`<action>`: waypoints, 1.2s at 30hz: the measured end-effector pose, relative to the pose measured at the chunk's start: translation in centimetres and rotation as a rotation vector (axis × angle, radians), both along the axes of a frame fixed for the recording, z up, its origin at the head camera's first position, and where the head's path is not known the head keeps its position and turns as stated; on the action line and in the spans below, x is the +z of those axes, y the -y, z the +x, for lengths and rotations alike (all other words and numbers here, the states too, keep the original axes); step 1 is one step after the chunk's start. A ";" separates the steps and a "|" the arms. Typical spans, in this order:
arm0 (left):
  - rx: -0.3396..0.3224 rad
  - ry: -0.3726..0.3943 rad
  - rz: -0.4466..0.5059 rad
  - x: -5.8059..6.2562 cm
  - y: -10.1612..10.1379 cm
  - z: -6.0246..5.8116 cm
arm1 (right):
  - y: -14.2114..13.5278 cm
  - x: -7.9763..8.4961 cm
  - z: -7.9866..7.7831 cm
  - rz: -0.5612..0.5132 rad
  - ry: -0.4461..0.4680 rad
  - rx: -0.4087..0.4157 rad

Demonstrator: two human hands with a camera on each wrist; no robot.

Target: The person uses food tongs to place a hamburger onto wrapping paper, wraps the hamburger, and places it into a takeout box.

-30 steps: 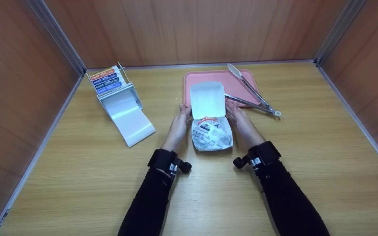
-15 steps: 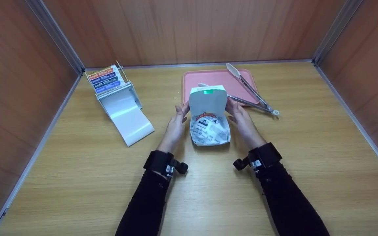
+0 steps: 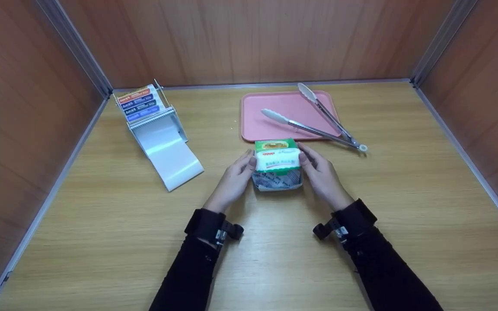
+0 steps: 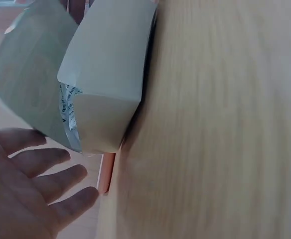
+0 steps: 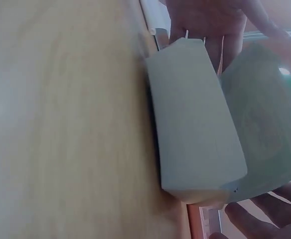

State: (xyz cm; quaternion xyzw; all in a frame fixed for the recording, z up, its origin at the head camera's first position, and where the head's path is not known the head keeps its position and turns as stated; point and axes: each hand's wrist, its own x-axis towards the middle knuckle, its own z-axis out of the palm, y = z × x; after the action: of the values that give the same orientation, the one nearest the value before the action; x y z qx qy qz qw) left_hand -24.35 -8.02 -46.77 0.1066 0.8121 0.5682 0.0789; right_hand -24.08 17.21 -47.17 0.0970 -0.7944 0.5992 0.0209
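Note:
A small cardboard burger box (image 3: 277,156), its lid printed green and white, sits on the table with the lid tilted partway down. Inside lies a bundle in newsprint-patterned paper (image 3: 277,180), partly covered by the lid. My left hand (image 3: 234,181) is at the box's left side, thumb by the lid's edge. In the left wrist view its fingers (image 4: 56,181) spread loosely, the topmost near the lid. On the opposite side, my right hand (image 3: 324,179) has its thumb at the lid's right edge. Loosely bent fingers (image 5: 252,221) show beside the lid in the right wrist view.
Behind the box lies a pink tray (image 3: 253,110), with metal tongs (image 3: 314,129) spread across it and past its right edge. At left stands a metal-framed dispenser (image 3: 143,106) with a white sheet (image 3: 173,162) hanging forward. Wooden panels (image 3: 253,43) wall the table.
The box lid has swung from upright forward and down over the wrapped bundle, showing its printed outside. Both hands have drawn slightly nearer with it, and the tongs' near arm is uncovered.

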 end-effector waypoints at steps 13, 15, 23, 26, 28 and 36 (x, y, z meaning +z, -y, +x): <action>-0.068 -0.118 -0.208 -0.6 0.1 0.5 | -0.9 -0.2 1.3 0.251 -0.049 0.060; -0.044 -0.129 -0.213 -0.6 -0.2 0.5 | -1.0 -0.2 1.4 0.280 -0.043 0.083; -0.023 -0.145 -0.249 -0.5 -0.6 0.7 | -1.0 -0.4 1.4 0.268 -0.060 0.087; -0.028 -0.164 -0.258 -0.5 -0.7 0.7 | -1.0 -0.6 1.4 0.274 -0.080 0.091; -0.034 -0.170 -0.270 -0.5 -0.7 0.7 | -1.0 -0.6 1.4 0.283 -0.089 0.090; -0.029 -0.158 -0.359 -0.5 -0.8 0.9 | -1.1 -0.5 1.5 0.342 -0.082 0.075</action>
State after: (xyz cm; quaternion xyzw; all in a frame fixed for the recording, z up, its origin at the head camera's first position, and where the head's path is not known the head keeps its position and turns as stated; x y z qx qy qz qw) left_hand -23.49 -7.24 -47.24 0.1466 0.9024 0.4031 0.0411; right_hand -22.53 18.30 -47.66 0.1530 -0.8792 0.4510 0.0143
